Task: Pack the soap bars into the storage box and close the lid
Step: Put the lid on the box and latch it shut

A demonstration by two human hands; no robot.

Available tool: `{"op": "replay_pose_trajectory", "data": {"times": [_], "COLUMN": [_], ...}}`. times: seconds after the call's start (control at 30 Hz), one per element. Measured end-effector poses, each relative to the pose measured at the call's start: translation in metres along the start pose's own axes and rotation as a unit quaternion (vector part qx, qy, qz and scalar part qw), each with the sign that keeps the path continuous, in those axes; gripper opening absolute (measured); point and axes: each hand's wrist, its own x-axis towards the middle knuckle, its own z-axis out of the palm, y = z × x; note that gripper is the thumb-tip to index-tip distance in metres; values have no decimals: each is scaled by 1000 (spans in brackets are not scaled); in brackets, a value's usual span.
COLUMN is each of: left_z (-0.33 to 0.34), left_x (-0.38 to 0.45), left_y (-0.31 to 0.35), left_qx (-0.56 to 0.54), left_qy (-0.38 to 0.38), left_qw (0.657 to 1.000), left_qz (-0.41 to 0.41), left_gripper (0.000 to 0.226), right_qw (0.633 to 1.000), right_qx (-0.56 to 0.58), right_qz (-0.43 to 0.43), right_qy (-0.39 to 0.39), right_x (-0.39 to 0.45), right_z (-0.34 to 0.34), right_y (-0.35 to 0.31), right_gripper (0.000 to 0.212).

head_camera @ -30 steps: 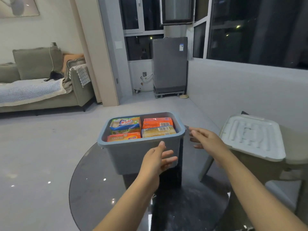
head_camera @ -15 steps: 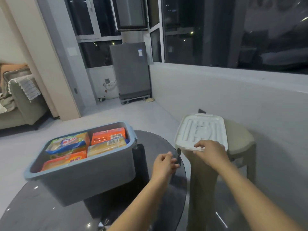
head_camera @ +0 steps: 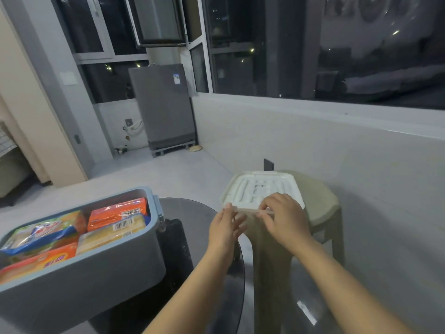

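Change from the frame half a second back: the left hand (head_camera: 225, 227), then hovering loosely curled over the tabletop, is now up at the near-left edge of the lid (head_camera: 261, 191), thumb on top of the rim and fingers spread below it. The right hand (head_camera: 285, 216) was already on the near edge; it is now set further over the rim, fingers curled and gripping it. The view has swung right, so the storage box (head_camera: 79, 273) sits further left, cut by the frame edge.

Lid: white, ribbed, lying flat on the beige plastic stool (head_camera: 320, 203) to the right of the tabletop (head_camera: 192, 213). Whether it has left the stool seat, cannot tell.

Box: grey, open, on the dark glass tabletop, well apart from the lid. Soap bars (head_camera: 96, 227) fill it in wrapped packs: orange at far right, yellow with a barcode label beside it, blue-and-green at left, orange at near left. Printing on the wrappers is blurred, not readable.

Surroundings: a grey appliance (head_camera: 163, 109) with a small blue-and-white sticker stands far back by the dark windows. Nothing lies between the hands and the lid.
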Motion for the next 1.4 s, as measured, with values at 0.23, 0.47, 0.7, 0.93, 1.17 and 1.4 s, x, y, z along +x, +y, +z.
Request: {"op": "replay_pose_trajectory", "data": {"times": [0.23, 0.47, 0.7, 0.93, 1.17, 1.4], "left_z": [-7, -24, -56, -95, -155, -230], "left_x": [-23, -70, -101, -110, -104, -104], "left_y": [59, 116, 152, 170, 168, 157], "left_qx": [-32, 25, 66, 154, 250, 322], "left_qy": [-27, 42, 95, 90, 247, 404], "left_qw": [996, 974, 958, 937, 877, 801], "left_qz": [77, 222, 263, 301, 328, 301], "left_gripper": [34, 26, 62, 78, 57, 63], "right_qw": [989, 970, 929, 875, 737, 625], "right_qx": [63, 209, 317, 446, 661, 755], "right_qz": [-37, -64, -111, -59, 97, 195], "right_qy": [125, 110, 155, 179, 104, -20], "right_x": [-5, -5, -9, -3, 13, 20], "right_z": [-18, -17, -9, -9, -7, 18], "right_y": [-50, -106, -167, -203, -207, -205], "right_gripper": [6, 11, 10, 8, 15, 15]}}
